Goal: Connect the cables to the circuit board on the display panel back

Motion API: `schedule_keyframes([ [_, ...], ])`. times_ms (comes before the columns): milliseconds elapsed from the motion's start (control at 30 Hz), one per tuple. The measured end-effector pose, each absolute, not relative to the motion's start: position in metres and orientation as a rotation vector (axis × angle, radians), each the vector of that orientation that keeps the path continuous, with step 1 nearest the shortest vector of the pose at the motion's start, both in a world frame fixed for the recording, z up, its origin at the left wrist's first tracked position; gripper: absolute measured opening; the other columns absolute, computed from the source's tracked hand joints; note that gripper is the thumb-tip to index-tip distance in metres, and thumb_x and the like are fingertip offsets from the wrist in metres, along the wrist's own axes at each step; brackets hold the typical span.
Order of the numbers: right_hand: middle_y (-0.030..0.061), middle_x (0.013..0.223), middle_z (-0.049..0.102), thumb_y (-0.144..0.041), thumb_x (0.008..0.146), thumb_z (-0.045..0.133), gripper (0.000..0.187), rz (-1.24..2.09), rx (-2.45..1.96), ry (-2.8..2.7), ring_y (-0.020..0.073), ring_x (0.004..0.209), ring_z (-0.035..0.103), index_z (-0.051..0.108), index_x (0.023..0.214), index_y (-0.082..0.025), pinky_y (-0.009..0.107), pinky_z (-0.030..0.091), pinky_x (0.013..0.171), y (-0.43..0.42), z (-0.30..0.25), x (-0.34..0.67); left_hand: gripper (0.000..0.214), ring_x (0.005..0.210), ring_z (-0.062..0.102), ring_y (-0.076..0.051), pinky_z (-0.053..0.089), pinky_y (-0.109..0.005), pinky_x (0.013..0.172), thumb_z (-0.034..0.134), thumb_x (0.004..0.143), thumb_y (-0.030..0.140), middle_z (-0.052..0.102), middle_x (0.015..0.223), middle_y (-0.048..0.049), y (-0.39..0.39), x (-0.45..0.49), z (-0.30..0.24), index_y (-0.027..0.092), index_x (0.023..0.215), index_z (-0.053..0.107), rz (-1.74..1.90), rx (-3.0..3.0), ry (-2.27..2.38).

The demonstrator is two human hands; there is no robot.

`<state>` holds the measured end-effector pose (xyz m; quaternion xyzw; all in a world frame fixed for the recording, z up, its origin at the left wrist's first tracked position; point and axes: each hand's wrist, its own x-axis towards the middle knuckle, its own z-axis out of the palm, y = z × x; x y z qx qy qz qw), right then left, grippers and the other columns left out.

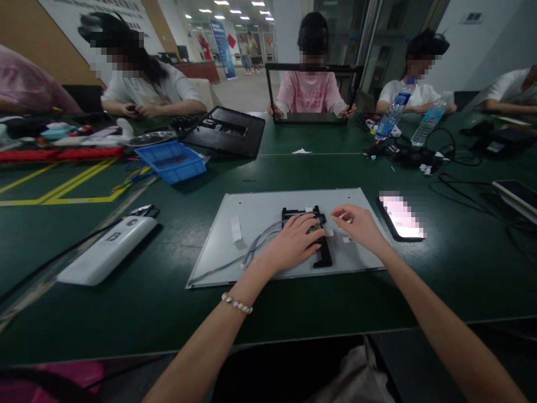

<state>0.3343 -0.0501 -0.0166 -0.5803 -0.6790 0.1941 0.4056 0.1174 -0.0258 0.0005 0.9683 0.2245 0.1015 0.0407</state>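
A flat silver-grey panel [218, 246] lies on the table in front of me. On it sits a black plastic frame [323, 256] with a small circuit board, partly hidden under my left hand. My left hand [296, 240] rests over that frame, fingers stretched out and spread. Just to the right of the frame, my right hand [358, 226] hovers above the panel with thumb and forefinger pinched; whatever is between them is too small to make out. Grey cables [260, 242] run from under my left hand toward the panel's lower left corner. A white strip [236, 229] is on the panel's left part.
Right of the panel lies a phone [400, 217] with a lit screen. A white device [109, 249] with a black cable is at left. Further back are a blue bin [171, 162], a black screen housing [229, 131] and bottles [392, 115]. A person opposite holds a black frame [271, 89].
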Motion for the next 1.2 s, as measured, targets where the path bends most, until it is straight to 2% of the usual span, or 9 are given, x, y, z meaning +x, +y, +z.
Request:
schedule_keyframes([
  [133,0.0041,0.091,0.066,-0.022,0.082,0.05,0.018,0.399,-1.416,-1.7,0.0136,0.07,0.059,0.065,0.091,-0.019,0.025,0.045,0.061,-0.054,-0.012,0.332,0.036,0.133,0.027,-0.025,0.021,-0.045,0.11,0.043,0.093,0.033,0.041,0.137,-0.0052,-0.023,0.113,0.006,0.026,0.127,0.045,0.374,2.93,0.718],
  [333,0.006,0.094,0.065,-0.019,0.085,0.047,0.02,0.308,-1.355,-1.735,0.0153,0.079,0.06,0.065,0.093,-0.018,0.025,0.047,0.063,-0.06,-0.006,0.325,0.036,0.128,0.034,-0.024,0.027,-0.043,0.107,0.043,0.092,0.029,0.044,0.133,-0.0068,-0.005,0.091,0.024,0.023,0.128,0.044,0.603,2.848,0.922],
  [500,0.0061,0.095,0.064,-0.016,0.086,0.045,0.021,0.243,-1.303,-1.824,0.0178,0.085,0.059,0.064,0.096,-0.019,0.031,0.049,0.071,-0.066,-0.004,0.315,0.032,0.109,0.049,-0.024,0.038,-0.042,0.097,0.045,0.089,0.03,0.051,0.118,-0.0075,0.025,0.038,0.031,0.02,0.119,0.052,0.705,2.721,1.245],
  [633,0.0068,0.101,0.063,-0.016,0.088,0.045,0.023,0.195,-1.198,-1.959,0.0191,0.094,0.058,0.062,0.104,-0.02,0.036,0.048,0.083,-0.073,-0.005,0.298,0.044,0.081,0.057,-0.018,0.048,-0.036,0.082,0.052,0.082,0.037,0.049,0.116,-0.0096,0.039,-0.015,0.016,0.017,0.121,0.051,0.608,2.486,1.416],
  [833,0.0082,0.111,0.06,-0.016,0.089,0.045,0.026,0.224,-1.058,-2.188,0.0196,0.103,0.055,0.059,0.111,-0.019,0.038,0.048,0.088,-0.086,-0.007,0.271,0.045,0.075,0.06,-0.017,0.049,-0.031,0.072,0.057,0.074,0.039,0.056,0.109,-0.0071,0.043,-0.047,-0.008,0.019,0.115,0.057,0.486,2.315,1.416],
  [1033,0.0082,0.11,0.061,-0.014,0.089,0.045,0.026,0.244,-1.043,-2.218,0.0188,0.101,0.056,0.06,0.11,-0.017,0.039,0.049,0.087,-0.087,-0.008,0.267,0.023,0.074,0.06,-0.018,0.046,-0.03,0.07,0.055,0.075,0.034,0.065,0.086,-0.0036,0.045,-0.049,-0.011,0.02,0.09,0.067,0.655,2.287,1.494],
  [1200,0.008,0.11,0.061,-0.013,0.089,0.046,0.026,0.236,-1.082,-2.178,0.0189,0.102,0.056,0.059,0.111,-0.017,0.039,0.049,0.088,-0.085,-0.008,0.27,0.027,0.068,0.058,-0.015,0.046,-0.028,0.064,0.06,0.076,0.04,0.066,0.084,-0.004,0.034,-0.044,0.002,0.019,0.091,0.066,0.91,1.891,1.341],
])
